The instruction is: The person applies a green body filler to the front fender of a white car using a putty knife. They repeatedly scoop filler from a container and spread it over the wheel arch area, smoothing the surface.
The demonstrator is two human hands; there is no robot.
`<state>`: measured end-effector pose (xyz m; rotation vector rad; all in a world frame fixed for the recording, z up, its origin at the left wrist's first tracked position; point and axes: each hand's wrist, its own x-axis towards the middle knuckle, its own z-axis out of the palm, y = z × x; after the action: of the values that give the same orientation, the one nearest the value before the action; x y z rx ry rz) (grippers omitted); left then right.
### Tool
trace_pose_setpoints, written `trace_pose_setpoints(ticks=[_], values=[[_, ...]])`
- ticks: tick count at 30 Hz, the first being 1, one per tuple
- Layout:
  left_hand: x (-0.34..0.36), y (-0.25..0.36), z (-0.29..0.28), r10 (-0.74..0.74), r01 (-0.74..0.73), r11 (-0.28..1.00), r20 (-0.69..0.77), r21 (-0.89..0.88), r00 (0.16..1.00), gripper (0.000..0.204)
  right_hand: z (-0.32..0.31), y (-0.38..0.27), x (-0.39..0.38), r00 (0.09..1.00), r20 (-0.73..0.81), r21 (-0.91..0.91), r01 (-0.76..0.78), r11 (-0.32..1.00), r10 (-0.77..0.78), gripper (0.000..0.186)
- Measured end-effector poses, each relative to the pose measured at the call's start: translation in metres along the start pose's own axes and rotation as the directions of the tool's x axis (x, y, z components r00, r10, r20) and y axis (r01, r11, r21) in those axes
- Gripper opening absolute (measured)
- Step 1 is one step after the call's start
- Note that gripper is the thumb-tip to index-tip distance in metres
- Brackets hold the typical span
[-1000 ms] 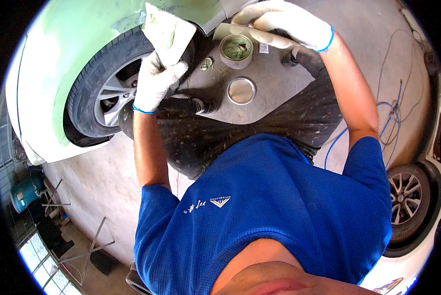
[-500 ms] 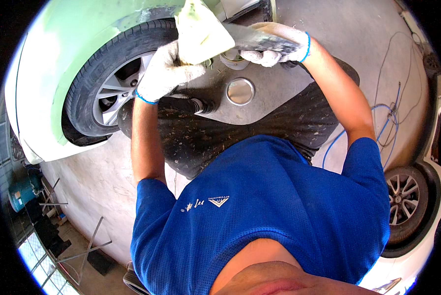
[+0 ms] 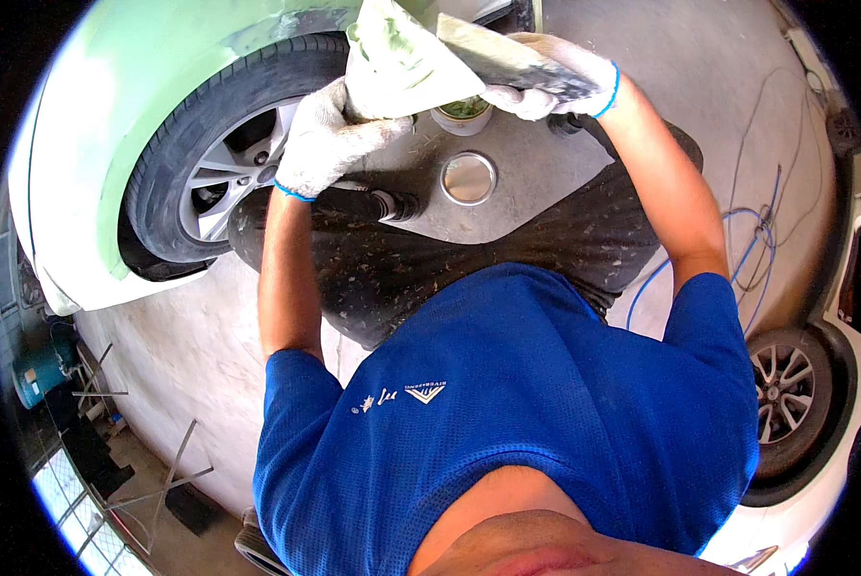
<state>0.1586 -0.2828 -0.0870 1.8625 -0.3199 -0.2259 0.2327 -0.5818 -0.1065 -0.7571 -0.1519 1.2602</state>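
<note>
Car fender (image 3: 113, 115), curved, pale green over white, with black treaded tyre (image 3: 166, 163) below: in place as in the preceding frame. Changed: flat spreader (image 3: 497, 60) tipped up, its far end higher and broad face more visible; mixing sheet (image 3: 406, 72) a little further right; tin (image 3: 464, 125) less hidden, green contents now showing.

Left hand (image 3: 325, 144): raised beside the tyre, forearm nearly upright in view; grip closed on the sheet's lower corner, thumb extended along the near edge. Right hand (image 3: 586, 63): forearm slanting up and left; grip closed around the spreader, fingers curled below. Sheet and spreader meet in view above the tin; contact cannot be told.

Materials: both gloves knitted, whitish, blue-cuffed. Sheet pale, angular, bearing a soft light-green paste smear (image 3: 392, 43). Spreader thin, greyish, dark-stained toward the palm. Round lid (image 3: 469, 179), metallic-rimmed, flat on smooth grey floor (image 3: 536, 178)
</note>
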Motion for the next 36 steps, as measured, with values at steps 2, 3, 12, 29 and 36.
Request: trace_pose_setpoints(ticks=[2,3,12,29,36], values=[[0.001,0.001,0.005,0.017,-0.018,1.000,-0.068,-0.005,0.998,0.044,-0.003,0.005,0.006,0.987,-0.061,-0.149,0.138,0.979,-0.149,0.035],[0.002,0.001,0.006,0.026,-0.027,1.000,-0.101,-0.007,0.995,0.044,-0.002,0.007,0.008,0.978,-0.112,-0.149,0.157,0.976,-0.175,0.035],[0.009,-0.031,0.014,0.067,-0.068,0.998,-0.152,-0.001,0.986,0.041,0.003,0.011,0.016,0.969,-0.055,-0.050,0.238,0.970,-0.240,0.037],[0.008,-0.013,0.016,-0.044,0.037,0.999,-0.239,-0.035,0.970,0.042,0.006,0.009,0.035,0.919,0.016,0.164,0.386,0.908,-0.393,0.037],[0.008,-0.001,0.015,0.010,0.000,0.999,-0.191,0.053,0.982,0.043,0.002,0.025,0.037,0.770,-0.247,-0.817,0.162,0.553,-0.589,0.034]])
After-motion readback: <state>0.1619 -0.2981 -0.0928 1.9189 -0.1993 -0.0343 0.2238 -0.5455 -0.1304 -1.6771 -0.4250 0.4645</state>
